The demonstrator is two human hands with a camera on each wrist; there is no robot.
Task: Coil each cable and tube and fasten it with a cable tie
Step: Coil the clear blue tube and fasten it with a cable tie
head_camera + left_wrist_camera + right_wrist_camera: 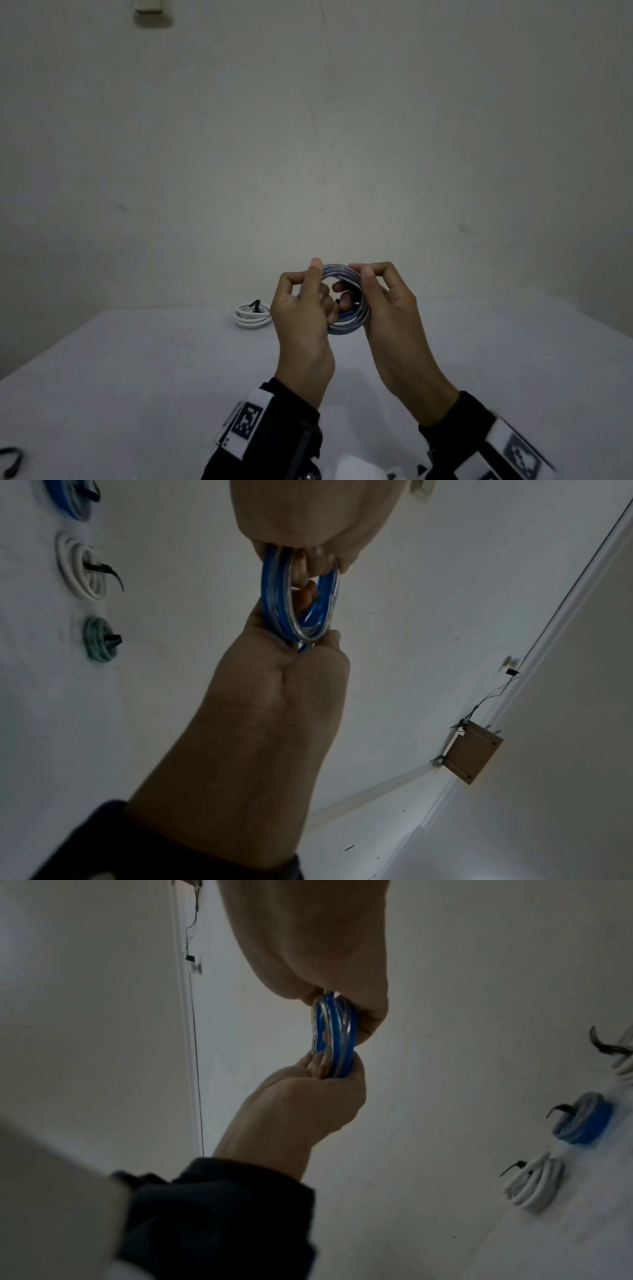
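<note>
My left hand (301,308) pinches the left side of the blue-and-clear coiled tube (346,298), thumb on top and fingers curled through the ring. My right hand (383,301) grips the opposite side, thumb and forefinger closed on the upper rim. The coil hangs upright between both hands, above the white table (137,377). Behind it on the table lies a white coiled cable (251,317) fastened with a black cable tie (255,304). The left wrist view also shows a tied teal coil (99,639) nearby.
</note>
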